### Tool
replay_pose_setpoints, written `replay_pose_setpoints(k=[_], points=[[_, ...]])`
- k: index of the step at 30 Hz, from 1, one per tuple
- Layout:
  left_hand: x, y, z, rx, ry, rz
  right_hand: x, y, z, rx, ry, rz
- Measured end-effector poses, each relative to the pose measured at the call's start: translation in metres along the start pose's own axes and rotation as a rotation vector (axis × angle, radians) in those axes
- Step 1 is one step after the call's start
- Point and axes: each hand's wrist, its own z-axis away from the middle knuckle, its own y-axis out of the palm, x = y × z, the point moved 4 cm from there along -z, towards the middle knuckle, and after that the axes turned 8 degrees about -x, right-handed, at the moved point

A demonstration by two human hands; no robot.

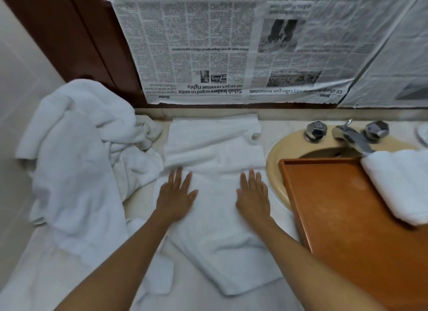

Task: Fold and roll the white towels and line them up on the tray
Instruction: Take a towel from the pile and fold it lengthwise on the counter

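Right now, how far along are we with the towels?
Done: one towel that looks rolled lies at the right end of the tray. In hand: the left hand and right hand press flat on a spread towel on the counter, not yet rolled. Left: the crumpled towel heap on the left needs folding, rolling and lining up.

Left hand (175, 196), right hand (253, 195) flat, palms down, fingers straight.
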Motion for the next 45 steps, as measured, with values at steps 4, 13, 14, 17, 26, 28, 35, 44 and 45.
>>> replay_pose_setpoints(k=[4,13,14,17,26,28,35,44,45], points=[[-0.016,0.01,0.035,-0.093,-0.011,0.176,0.022,0.004,0.036,-0.059,-0.03,-0.135],[0.001,0.051,0.13,-0.173,0.046,0.125,-0.023,0.04,0.111,-0.038,-0.141,-0.023],[-0.001,0.048,0.125,-0.159,0.037,0.126,-0.022,0.041,0.108,-0.029,-0.14,-0.025],[-0.005,0.03,0.093,-0.057,0.018,0.13,-0.012,0.034,0.084,0.021,-0.132,-0.045],[0.007,-0.014,-0.015,0.083,0.005,0.083,0.012,-0.007,-0.01,0.212,-0.054,-0.022],[0.002,-0.016,-0.003,0.012,-0.007,0.136,0.013,-0.019,-0.002,0.166,0.011,-0.053],[-0.007,0.018,0.149,-0.436,-0.055,0.546,-0.029,-0.004,0.125,-0.235,0.131,-0.262],[-0.02,0.027,0.183,-0.322,-0.275,0.434,-0.032,-0.007,0.154,-0.122,0.342,-0.132],[-0.024,0.022,0.177,-0.305,-0.316,0.419,-0.032,-0.008,0.152,-0.122,0.353,-0.09]])
